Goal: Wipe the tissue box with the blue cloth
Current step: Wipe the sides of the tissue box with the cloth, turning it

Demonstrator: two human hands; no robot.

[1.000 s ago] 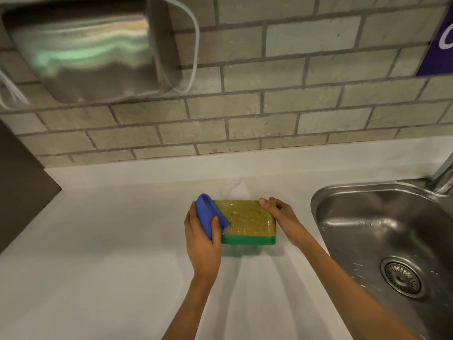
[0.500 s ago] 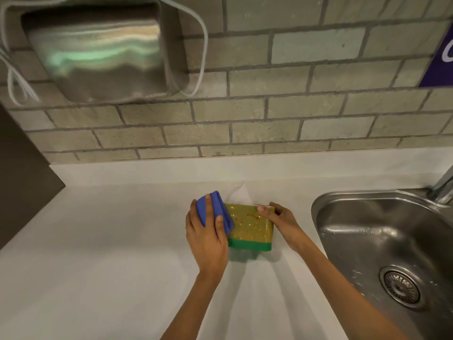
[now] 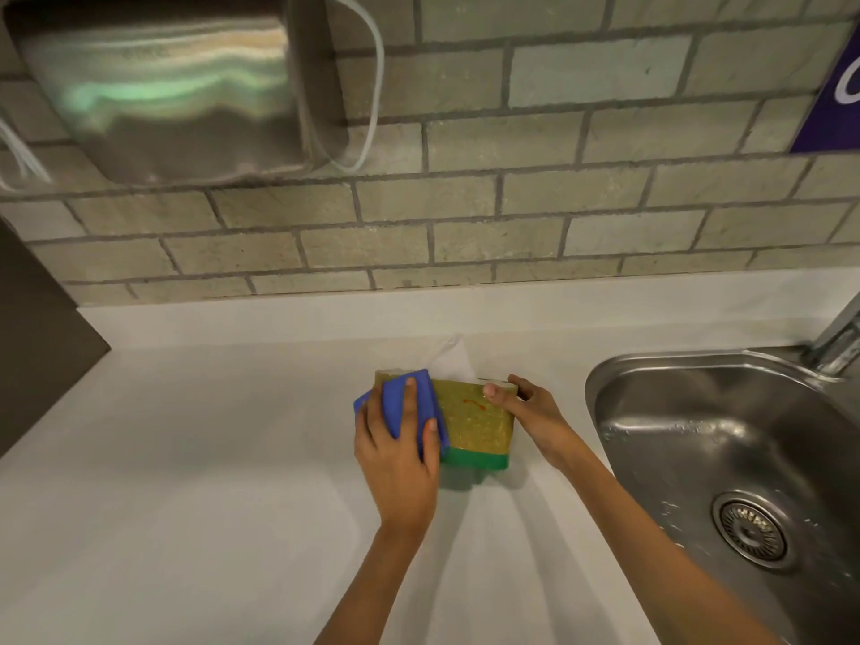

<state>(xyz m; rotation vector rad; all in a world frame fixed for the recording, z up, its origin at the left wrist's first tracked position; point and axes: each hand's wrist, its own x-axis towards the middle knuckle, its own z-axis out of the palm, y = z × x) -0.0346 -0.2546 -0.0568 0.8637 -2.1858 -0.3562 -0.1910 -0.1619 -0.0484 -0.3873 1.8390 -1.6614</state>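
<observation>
The tissue box (image 3: 479, 423) is yellow-green with a green bottom band and stands on the white counter (image 3: 186, 458). A white tissue (image 3: 451, 358) sticks out of its top. My left hand (image 3: 400, 453) presses the folded blue cloth (image 3: 400, 407) against the box's left front face, fingers spread over the cloth. My right hand (image 3: 530, 414) grips the box's right end, thumb on the front and fingers behind the top edge. The box's left end is hidden by the cloth.
A steel sink (image 3: 726, 463) with a drain (image 3: 751, 528) lies to the right, its tap (image 3: 837, 337) at the edge. A brick wall (image 3: 512, 216) rises behind the counter. A metal dispenser (image 3: 172, 95) hangs at upper left; a dark panel (image 3: 37, 346) borders the left.
My left hand has slid the blue cloth from the box's left end up onto its front face. My right hand has kept its hold on the right end.
</observation>
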